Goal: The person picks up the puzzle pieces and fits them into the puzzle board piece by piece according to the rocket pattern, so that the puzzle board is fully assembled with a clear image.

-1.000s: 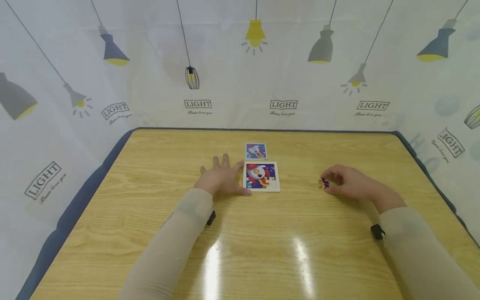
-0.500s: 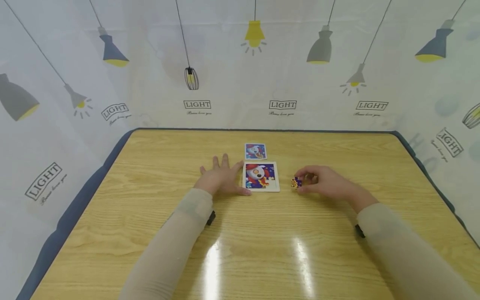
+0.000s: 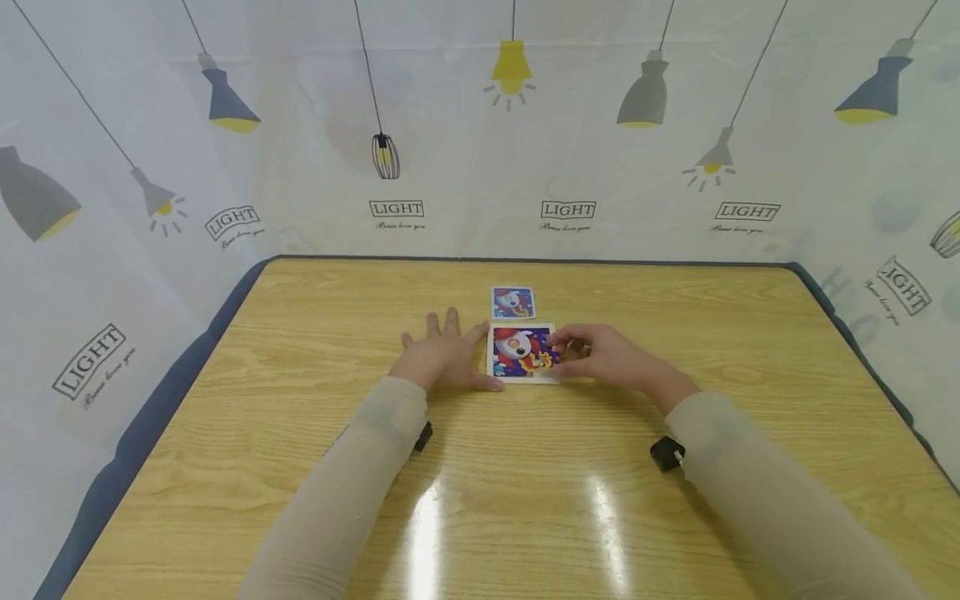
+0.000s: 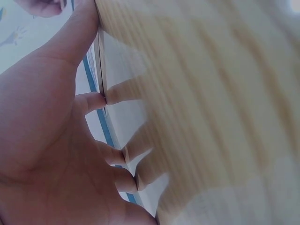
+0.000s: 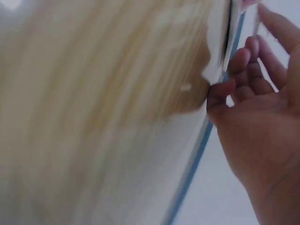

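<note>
The right hand (image 3: 609,358) pinches a small purple-and-orange jigsaw piece (image 3: 546,359) in its fingertips, over the lower right corner of the white-framed square rocket puzzle board (image 3: 522,353). The left hand (image 3: 442,360) lies flat with fingers spread beside the board's left edge. The picture looks nearly whole; this piece seems the last, not yet seated. A small rocket reference card (image 3: 513,302) lies beyond on the wooden table (image 3: 300,400).

text=LIGHT | on=printed backdrop (image 3: 480,167) behind the worktop | far wall: three labels, left, middle, right | left wall: two slanted labels | right wall: one slanted label | small script under each: unreadable | cards: no readable text
</note>
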`<state>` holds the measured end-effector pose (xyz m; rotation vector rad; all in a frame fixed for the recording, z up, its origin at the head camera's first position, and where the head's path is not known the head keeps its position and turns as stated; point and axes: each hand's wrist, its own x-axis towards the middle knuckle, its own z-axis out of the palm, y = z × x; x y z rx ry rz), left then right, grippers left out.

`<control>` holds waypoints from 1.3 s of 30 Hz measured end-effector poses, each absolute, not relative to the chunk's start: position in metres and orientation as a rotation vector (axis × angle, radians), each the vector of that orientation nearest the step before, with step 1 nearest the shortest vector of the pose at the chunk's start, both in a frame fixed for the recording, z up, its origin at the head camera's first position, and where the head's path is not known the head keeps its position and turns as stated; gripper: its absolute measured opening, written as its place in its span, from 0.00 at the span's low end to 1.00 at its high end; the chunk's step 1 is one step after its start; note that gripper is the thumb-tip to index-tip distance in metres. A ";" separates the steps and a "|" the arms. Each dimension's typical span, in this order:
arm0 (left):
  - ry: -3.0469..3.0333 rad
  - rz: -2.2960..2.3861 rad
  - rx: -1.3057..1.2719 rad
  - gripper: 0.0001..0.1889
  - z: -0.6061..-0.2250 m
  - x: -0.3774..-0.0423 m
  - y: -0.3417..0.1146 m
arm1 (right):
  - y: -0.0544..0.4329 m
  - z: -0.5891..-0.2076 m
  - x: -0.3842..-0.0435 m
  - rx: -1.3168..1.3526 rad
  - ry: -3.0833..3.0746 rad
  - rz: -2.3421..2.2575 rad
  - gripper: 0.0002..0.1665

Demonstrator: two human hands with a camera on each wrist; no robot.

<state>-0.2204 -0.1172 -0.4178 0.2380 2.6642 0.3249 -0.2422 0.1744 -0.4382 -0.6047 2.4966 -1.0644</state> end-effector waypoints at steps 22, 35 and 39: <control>2.650 0.330 0.219 0.59 -0.413 -0.218 -0.116 | 0.159 -0.444 -0.241 -0.664 2.514 -0.993 0.25; 2.654 0.322 0.217 0.59 -0.413 -0.218 -0.114 | 0.159 -0.443 -0.241 -0.632 2.538 -0.957 0.12; 2.656 0.310 0.216 0.59 -0.413 -0.218 -0.114 | 0.159 -0.445 -0.241 -0.638 2.538 -0.952 0.11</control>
